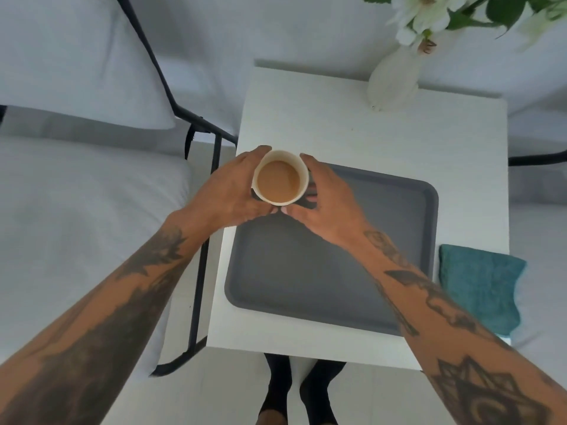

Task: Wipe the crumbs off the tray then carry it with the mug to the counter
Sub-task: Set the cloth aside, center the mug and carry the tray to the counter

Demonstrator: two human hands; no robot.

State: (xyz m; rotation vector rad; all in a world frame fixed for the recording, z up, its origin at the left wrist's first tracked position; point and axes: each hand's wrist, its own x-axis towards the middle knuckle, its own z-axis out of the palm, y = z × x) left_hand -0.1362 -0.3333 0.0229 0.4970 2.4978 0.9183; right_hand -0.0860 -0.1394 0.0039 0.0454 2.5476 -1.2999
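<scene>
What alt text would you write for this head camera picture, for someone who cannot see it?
Seen from above, a left hand and right hand cup a white mug of milky coffee over the far left corner of a grey tray on a white table. A teal cloth lies right of the tray, a vase of white flowers behind.

No text, label, brand, number or sign can be read anywhere; the mug (280,178), the tray (331,265) and the tabletop (352,130) carry plain, unmarked surfaces.
</scene>
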